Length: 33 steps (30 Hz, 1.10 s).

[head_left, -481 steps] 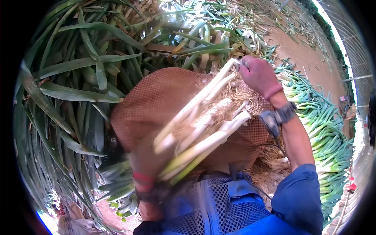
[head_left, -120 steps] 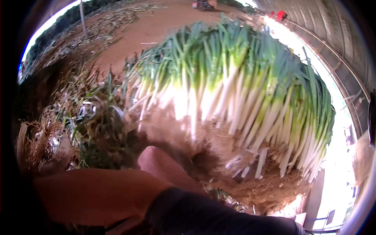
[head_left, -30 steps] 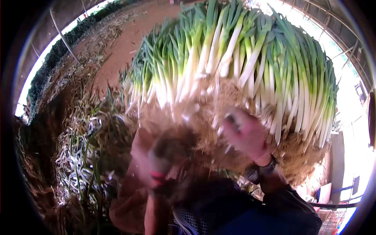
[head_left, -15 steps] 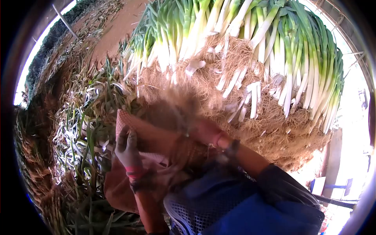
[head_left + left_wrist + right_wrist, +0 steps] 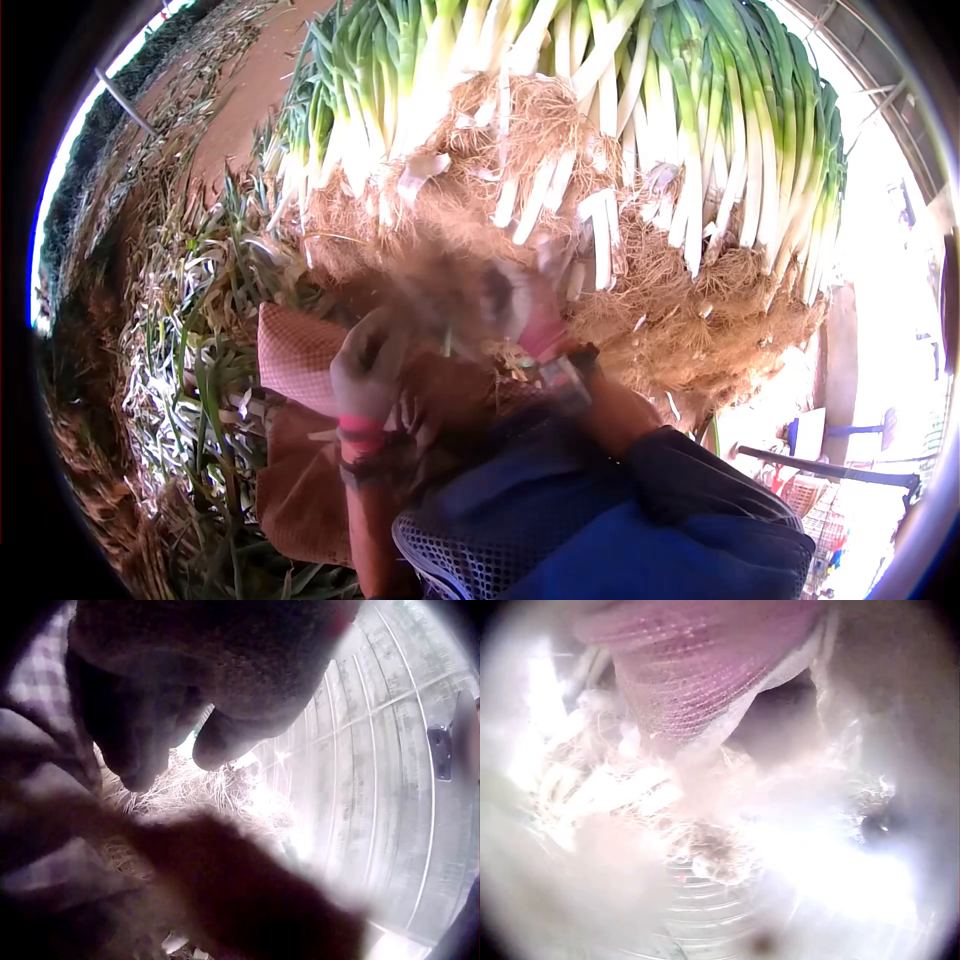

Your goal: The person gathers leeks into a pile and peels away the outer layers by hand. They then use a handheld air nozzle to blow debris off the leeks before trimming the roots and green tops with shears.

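Observation:
A tall stack of leeks (image 5: 640, 120) lies in front of me, white stalks and tangled brown roots (image 5: 700, 300) facing me. My gloved left hand (image 5: 366, 362) is raised over the checked orange apron (image 5: 292, 352) on my lap, its fingers (image 5: 142, 742) bent. My right hand (image 5: 522, 305) is a blur just below the root wall. Between the two hands sits a blurred brown clump of roots (image 5: 440, 290). The right wrist view shows only a pink glove cuff (image 5: 690, 667) and washed-out roots. Motion blur hides both grips.
Loose green leaves and trimmings (image 5: 200, 330) cover the ground to my left. Bare dirt floor (image 5: 240, 90) runs behind them. A greenhouse wall (image 5: 397, 765) and a metal frame (image 5: 830, 470) stand at the right.
My left hand has lifted off the apron and come up to the root clump. My right hand has moved up toward the roots. The view has shifted slightly left.

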Tool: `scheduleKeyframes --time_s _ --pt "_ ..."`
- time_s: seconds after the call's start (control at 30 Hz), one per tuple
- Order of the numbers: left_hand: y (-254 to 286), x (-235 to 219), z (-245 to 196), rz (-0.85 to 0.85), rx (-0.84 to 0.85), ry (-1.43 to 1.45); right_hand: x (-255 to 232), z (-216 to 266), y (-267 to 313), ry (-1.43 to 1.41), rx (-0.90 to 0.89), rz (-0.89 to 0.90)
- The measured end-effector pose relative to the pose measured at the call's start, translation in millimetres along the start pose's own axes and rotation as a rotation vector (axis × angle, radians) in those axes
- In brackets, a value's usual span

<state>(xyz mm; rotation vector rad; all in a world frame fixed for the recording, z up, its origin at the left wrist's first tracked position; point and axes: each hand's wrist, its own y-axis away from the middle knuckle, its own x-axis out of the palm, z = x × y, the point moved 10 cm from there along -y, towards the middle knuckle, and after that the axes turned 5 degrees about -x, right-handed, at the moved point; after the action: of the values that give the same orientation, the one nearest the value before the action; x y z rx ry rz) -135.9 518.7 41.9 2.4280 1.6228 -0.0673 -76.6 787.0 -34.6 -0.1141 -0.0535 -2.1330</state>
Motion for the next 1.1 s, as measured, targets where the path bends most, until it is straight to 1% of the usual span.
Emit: scheduleKeyframes --time_s 0.03,0.07,0.1,0.13,0.17,0.2,0.23,0.27,0.3,0.33,0.37,0.4,0.43,0.47,0.5,0.53,0.57,0.63,0.67,0.73,0.77,0.83,0.87,0.9,0.93,0.97,1.0,1.03,1.07,1.1 --pt "0 0 -3 -0.006 0.038 -0.030 -9 4 -3 0.001 0.004 -0.006" --pt "-2 0 1 -0.012 0.026 0.034 -9 -8 -1 -0.375 0.178 -0.008" --pt "-2 2 2 -0.007 0.025 0.032 1 -17 3 -0.752 0.349 -0.008" --pt "-2 3 2 -0.002 0.028 0.025 -3 -15 3 -0.740 0.355 -0.033" --pt "-3 4 1 0.001 0.031 0.018 -8 -24 -3 -0.741 0.354 -0.033" --pt "-3 4 1 -0.002 0.035 0.018 -5 -31 -13 -0.785 0.293 0.115" --pt "-1 6 7 0.013 -0.010 0.036 5 -20 -19 -0.824 0.231 0.268" --pt "-2 7 11 0.025 -0.048 0.057 4 -18 -27 -0.820 0.222 0.282" --pt "-4 7 10 0.020 -0.032 0.062 -12 -2 -38 -0.311 0.103 0.155" --pt "-4 7 12 0.029 -0.043 0.080 -29 24 -43 0.194 -0.017 0.017" --pt "-4 7 16 0.038 -0.055 0.099 -29 59 -44 0.489 -0.018 0.027" --pt "-6 6 17 0.031 -0.058 0.063 -26 72 -34 -0.129 0.064 -0.130" --pt "-6 4 16 0.024 -0.049 0.067 -17 69 -23 -0.749 0.146 -0.272" --pt "-7 6 12 0.029 -0.040 0.057 -17 65 -28 -0.749 0.139 -0.257" --pt "-6 8 8 0.034 -0.039 0.046 -19 52 -34 -0.639 0.178 -0.178" --pt "-4 12 -1 0.067 -0.011 0.103 -18 46 -31 -0.528 0.220 -0.107" --pt "-5 13 -1 0.063 -0.008 0.106 -21 42 -25 -0.526 0.218 -0.101" --pt "-10 16 7 0.070 -0.084 0.168 -2 36 -1 -0.566 0.373 0.006" --pt "-11 17 8 0.063 -0.081 0.169 0 41 8 -0.566 0.373 0.014" --pt "-15 22 1 0.087 0.016 0.060 23 56 33 0.007 0.461 0.335" --pt "-15 22 5 0.077 0.015 0.058 31 66 34 0.006 0.462 0.345" --pt "-14 26 14 0.115 0.015 0.143 61 89 34 -0.162 0.369 0.434" --pt "-16 24 23 0.104 0.016 0.140 72 82 23 -0.171 0.241 0.489" --pt "-15 25 16 0.116 0.193 -0.009 84 84 15 -0.173 0.239 0.501" --pt "-9 27 2 0.126 0.367 -0.160 93 83 4 -0.097 0.256 0.490" --pt "-8 23 4 0.111 0.369 -0.162 99 83 -6 -0.020 0.272 0.480" --pt "-6 21 3 0.115 0.355 -0.086 103 80 -11 -0.276 0.374 0.406" --pt "-3 20 2 0.120 0.339 -0.010 107 67 -31 -0.608 0.356 0.424" --pt "0 18 -1 0.109 0.336 -0.010 113 63 -45 -0.778 0.356 0.423" --pt "-1 14 4 0.097 0.210 0.082 119 65 -56 -0.948 0.355 0.416"
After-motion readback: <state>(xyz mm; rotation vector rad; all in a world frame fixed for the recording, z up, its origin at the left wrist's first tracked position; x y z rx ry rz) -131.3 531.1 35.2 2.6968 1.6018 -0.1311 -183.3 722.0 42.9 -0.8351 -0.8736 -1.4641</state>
